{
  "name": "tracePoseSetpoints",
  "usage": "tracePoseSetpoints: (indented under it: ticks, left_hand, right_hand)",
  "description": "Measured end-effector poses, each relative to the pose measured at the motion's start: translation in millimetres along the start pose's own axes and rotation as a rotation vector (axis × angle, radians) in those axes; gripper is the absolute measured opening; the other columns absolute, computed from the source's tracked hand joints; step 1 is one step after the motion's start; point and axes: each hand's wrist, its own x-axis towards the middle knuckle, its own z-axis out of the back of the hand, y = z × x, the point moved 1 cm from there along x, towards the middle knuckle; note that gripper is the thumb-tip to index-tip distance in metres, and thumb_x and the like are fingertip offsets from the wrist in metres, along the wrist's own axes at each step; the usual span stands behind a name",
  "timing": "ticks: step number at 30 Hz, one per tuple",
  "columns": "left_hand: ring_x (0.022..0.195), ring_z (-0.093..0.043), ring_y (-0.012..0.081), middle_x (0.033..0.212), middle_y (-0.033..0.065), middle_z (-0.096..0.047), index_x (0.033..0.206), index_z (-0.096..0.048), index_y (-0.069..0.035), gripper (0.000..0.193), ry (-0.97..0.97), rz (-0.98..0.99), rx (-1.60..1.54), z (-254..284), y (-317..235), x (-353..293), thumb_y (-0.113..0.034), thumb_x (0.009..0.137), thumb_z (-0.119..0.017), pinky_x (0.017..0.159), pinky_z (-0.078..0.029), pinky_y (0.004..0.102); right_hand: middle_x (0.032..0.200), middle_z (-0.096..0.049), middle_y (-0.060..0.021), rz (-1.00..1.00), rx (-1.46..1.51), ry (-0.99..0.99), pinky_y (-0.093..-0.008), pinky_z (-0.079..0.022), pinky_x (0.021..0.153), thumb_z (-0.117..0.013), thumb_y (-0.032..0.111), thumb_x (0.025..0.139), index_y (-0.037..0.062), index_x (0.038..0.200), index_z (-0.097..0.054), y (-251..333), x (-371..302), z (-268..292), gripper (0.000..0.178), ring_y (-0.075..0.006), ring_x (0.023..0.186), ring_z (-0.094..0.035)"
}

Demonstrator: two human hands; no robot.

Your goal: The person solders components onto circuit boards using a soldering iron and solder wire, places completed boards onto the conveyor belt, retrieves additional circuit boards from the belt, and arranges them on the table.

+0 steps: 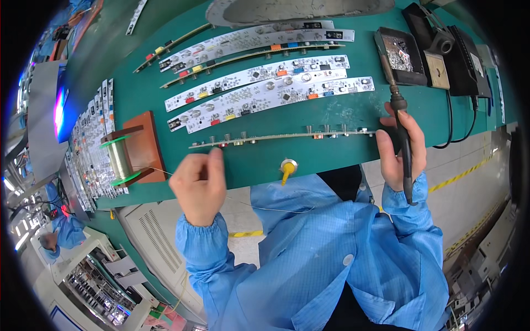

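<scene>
A narrow white circuit board [287, 135] stands on its long edge near the front of the green bench, components facing away from me. My left hand [201, 185] is closed with thumb and index finger at the board's left end. Thin solder wire [154, 169] runs from a spool [120, 160] into this hand and trails out toward my lap. My right hand [403, 149] is wrapped round a soldering iron [402, 118], its tip pointing away from me. The right thumb and a fingertip are at the board's right end; whether they grip it, I cannot tell.
Several similar boards [259, 80] lie beyond, and more are stacked at left beside the spool's brown stand [146, 143]. A black tray [400, 55] of solder scraps and a soldering station [466, 69] sit at far right. A yellow-topped metal knob [287, 167] is at the front edge.
</scene>
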Motion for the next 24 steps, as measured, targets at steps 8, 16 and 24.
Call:
tracePoseSetpoints:
  ticks: [8, 16, 24]
  left_hand:
    - [0.053, -0.046, 0.0092, 0.069, 0.0047, -0.055, 0.079, -0.059, 0.000, 0.017, -0.133, -0.057, 0.140, -3, 17, 18, -0.015, 0.084, -0.066, 0.048, -0.038, 0.0244]
    - [0.048, -0.045, 0.0097, 0.062, 0.0050, -0.053, 0.071, -0.054, 0.000, 0.020, 0.014, 0.041, 0.064, -5, 9, 4, -0.012, 0.083, -0.066, 0.045, -0.037, 0.0257]
    - [0.063, -0.057, 0.0234, 0.075, 0.0067, -0.058, 0.076, -0.060, -0.005, 0.014, 0.344, -0.552, -0.030, -11, -45, -51, -0.005, 0.066, -0.069, 0.054, -0.046, 0.0316]
  right_hand:
    - [0.120, -0.053, -0.0267, 0.027, -0.055, 0.018, -0.0338, -0.049, 0.086, -0.063, -0.009, 0.078, 0.0009, 0.125, -0.044, -4, -5, -5, 0.051, -0.0279, 0.106, -0.058]
    - [0.114, -0.056, -0.0227, -0.024, -0.067, -0.010, -0.0329, -0.048, 0.085, -0.063, -0.009, 0.078, 0.0008, 0.123, -0.046, -4, -8, 1, 0.049, -0.0283, 0.107, -0.057]
    - [0.124, -0.048, -0.0257, 0.055, -0.157, 0.013, -0.0381, -0.043, 0.094, -0.059, -0.008, 0.081, 0.0005, 0.124, -0.044, -9, -8, 1, 0.047, -0.0354, 0.114, -0.053]
